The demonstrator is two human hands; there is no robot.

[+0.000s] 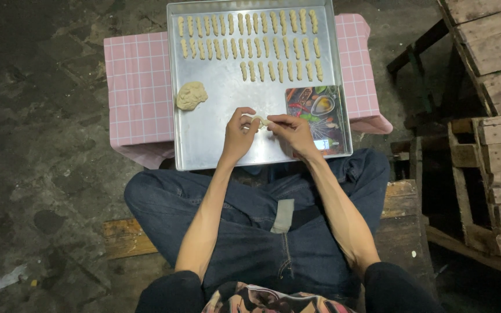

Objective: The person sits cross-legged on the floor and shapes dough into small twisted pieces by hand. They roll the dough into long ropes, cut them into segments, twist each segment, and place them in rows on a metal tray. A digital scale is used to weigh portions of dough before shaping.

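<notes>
Two hands, left hand (239, 136) and right hand (293, 132), are pinched shut on one small dough piece (260, 121) above the metal baking tray's (215, 145) near edge; too hard a squeeze could tear it.

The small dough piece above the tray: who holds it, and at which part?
Both hands hold the small dough piece: the left hand pinches its left end, the right hand its right end, above the metal tray.

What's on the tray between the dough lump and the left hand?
Nothing: in the head view, only bare metal of the tray lies between the dough lump and the left hand.
</notes>
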